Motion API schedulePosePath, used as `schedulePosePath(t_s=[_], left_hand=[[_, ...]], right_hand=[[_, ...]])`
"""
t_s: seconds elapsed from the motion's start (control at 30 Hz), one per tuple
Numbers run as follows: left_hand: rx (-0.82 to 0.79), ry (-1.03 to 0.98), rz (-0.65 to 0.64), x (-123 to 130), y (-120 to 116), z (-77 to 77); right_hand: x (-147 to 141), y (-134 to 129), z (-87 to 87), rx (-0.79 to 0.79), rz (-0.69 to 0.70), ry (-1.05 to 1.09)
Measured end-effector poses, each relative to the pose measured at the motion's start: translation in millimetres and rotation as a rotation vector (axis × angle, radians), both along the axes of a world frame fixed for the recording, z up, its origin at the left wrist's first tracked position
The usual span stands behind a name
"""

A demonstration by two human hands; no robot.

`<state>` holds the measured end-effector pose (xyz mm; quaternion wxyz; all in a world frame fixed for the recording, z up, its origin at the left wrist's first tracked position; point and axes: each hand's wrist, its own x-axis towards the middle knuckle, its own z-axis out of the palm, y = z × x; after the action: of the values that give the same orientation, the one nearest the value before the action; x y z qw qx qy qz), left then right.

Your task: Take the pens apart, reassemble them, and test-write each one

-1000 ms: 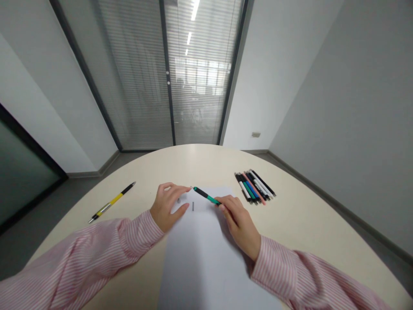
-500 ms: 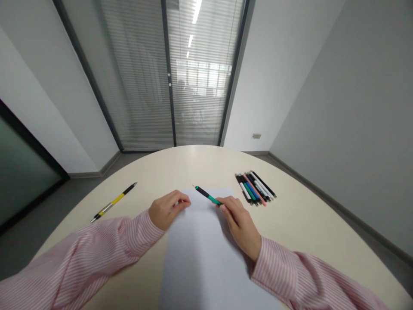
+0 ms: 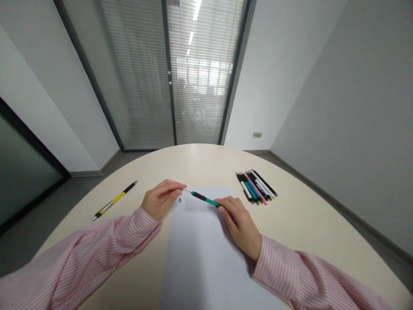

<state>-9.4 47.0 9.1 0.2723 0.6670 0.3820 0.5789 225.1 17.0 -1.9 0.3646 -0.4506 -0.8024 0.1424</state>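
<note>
our R hand [image 3: 238, 217] clamped on green/blk pen [image 3: 200, 197], our L hand [image 3: 161, 199] pinched on tiny part [image 3: 185, 190] nr pen's tip, white paper [image 3: 200, 254] below, yellow/blk pen [image 3: 116, 199] off L

The cream table [image 3: 196, 161] carries a white sheet [image 3: 206, 249], a yellow-and-black pen [image 3: 116, 199] and clustered pens [image 3: 254, 187].

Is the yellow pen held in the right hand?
No, the right hand holds the green pen, and the yellow pen lies on the table.
</note>
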Motion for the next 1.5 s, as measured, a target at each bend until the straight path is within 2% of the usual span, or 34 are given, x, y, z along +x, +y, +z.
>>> schedulePosePath(t_s=[0.3, 0.43, 0.6, 0.67, 0.8, 0.87, 1.23, 1.5], left_hand=[[0.079, 0.018, -0.059, -2, -1, 1.1], [0.112, 0.121, -0.117, -5, 1, -0.9], [0.188, 0.186, -0.081, -6, 1, -0.3], [0.163, 0.149, -0.09, -5, -1, -1.6], [-0.021, -0.098, -0.124, -1, -2, -7.1], [-0.079, -0.157, -0.135, 0, -3, -9.0], [-0.089, -0.193, -0.153, 1, -7, -2.1], [-0.084, -0.191, -0.098, 2, -7, -0.9]], right_hand=[[0, 0, 1.2, -0.029, 0.01, -0.004], [-1, 0, 2.4, -0.039, 0.027, -0.007], [-2, 1, 2.3, -0.018, 0.038, -0.017], [-2, 1, 1.9, -0.012, 0.044, -0.015], [-1, 0, 1.2, 0.006, 0.043, -0.019], [-2, -1, 1.1, 0.034, 0.036, -0.037], [0, -1, 0.4, 0.031, 0.028, 0.011], [0, -2, 0.6, 0.034, 0.049, 0.013]])
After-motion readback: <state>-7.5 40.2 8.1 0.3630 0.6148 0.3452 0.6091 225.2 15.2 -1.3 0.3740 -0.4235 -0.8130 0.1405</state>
